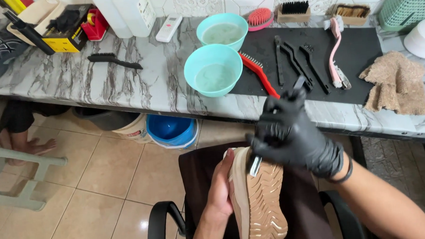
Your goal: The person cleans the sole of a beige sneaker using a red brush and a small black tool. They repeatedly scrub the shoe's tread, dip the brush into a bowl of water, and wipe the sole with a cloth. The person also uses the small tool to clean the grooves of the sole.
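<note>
Shoe, tan with ridged rubber sole (261,203), runs lengthwise away from me; bare left hand (220,191) grips its side, black-gloved right hand (289,135) pinches a thin brush (255,165) at its near-toe end

I note two bowls (213,69) on the counter (125,85), one behind the other. Right of them lies a mat (362,51) bearing brushes (296,63); a cloth (397,82) sits at its right edge. Below the counter stands a bucket (171,130).

shoe (259,203): tan, sole up, on edge over lap | small brush (255,166): metal-tipped, touching sole near heel
</note>
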